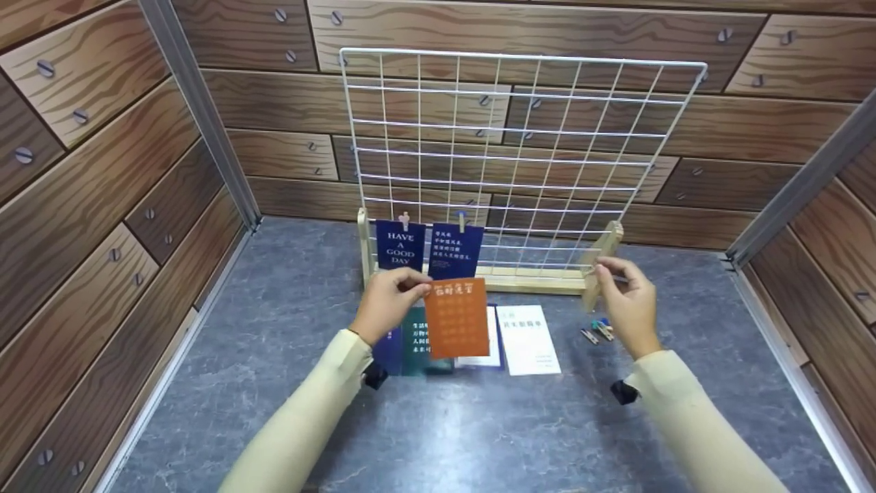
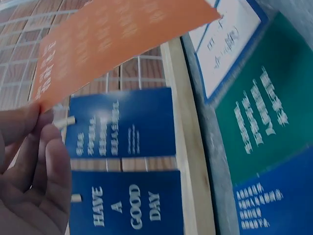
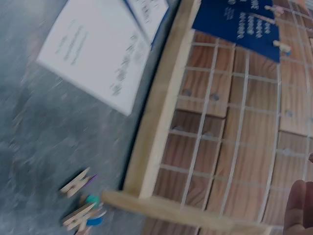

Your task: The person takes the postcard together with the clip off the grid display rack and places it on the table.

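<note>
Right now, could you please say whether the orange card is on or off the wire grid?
Off: the left hand pinches the orange card by a corner, clear of the wire grid.

Closed in at the back, left and right by walls (image 1: 89,178) of wood-look planks (image 1: 575,34), mixed light and dark brown, streaked with wavy grain and dotted with slotted screws (image 1: 46,68). Joined at both rear corners by grey metal posts (image 1: 198,116), splayed outward in the head view. Edged left and right by pale metal trim (image 1: 146,404). Laid below with a grey tabletop (image 1: 205,363), mottled and faintly veined like stone. Brightened by a soft glare (image 1: 448,411) at the near middle, duller toward the sides.
</note>
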`<action>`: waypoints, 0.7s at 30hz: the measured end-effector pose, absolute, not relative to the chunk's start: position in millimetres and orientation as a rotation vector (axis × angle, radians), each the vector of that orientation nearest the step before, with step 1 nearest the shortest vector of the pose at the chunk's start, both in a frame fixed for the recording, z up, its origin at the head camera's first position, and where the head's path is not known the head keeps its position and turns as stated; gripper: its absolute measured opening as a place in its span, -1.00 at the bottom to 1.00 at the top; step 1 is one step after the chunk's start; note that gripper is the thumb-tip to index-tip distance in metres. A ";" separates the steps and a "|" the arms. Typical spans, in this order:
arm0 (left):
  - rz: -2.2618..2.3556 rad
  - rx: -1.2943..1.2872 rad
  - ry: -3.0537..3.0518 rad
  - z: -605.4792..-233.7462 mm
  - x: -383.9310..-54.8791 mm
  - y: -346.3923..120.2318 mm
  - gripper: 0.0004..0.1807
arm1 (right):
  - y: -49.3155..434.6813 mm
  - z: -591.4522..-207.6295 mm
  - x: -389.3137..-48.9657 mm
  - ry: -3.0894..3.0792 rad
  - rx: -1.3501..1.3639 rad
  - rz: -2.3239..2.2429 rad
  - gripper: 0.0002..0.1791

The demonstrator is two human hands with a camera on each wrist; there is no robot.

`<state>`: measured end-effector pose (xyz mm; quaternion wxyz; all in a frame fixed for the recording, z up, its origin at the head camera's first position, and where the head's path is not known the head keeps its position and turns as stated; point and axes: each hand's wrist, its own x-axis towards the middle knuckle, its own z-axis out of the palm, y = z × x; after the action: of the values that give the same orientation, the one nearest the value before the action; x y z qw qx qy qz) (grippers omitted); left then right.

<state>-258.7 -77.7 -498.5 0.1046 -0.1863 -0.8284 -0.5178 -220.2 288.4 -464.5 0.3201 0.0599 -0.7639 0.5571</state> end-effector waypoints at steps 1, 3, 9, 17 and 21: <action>-1.529 -0.560 -2.460 -499.5 -259.4 -80.9 -0.92 | 291.4 -466.9 -220.4 -2.025 0.144 1.452 -0.79; -1.529 -0.591 -2.501 -501.5 -260.5 -87.0 -0.95 | 301.0 -477.5 -225.5 -2.057 0.109 1.424 -0.78; -1.553 -0.737 -2.688 -510.6 -263.0 -106.2 -0.96 | 332.5 -510.0 -241.4 -2.194 -0.011 1.304 -0.77; -1.489 -0.846 -3.066 -516.5 -257.9 -127.0 -0.88 | 360.1 -525.8 -243.8 -2.452 -0.040 1.099 -0.81; -1.329 -0.837 -3.222 -520.6 -253.7 -131.2 -0.86 | 370.0 -530.9 -243.5 -2.533 -0.031 1.039 -0.81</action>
<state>-253.7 -131.2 -520.6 -0.2196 -0.2277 -0.8769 -0.3618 -243.5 370.0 -530.9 0.2006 -0.0112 -0.9063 0.3718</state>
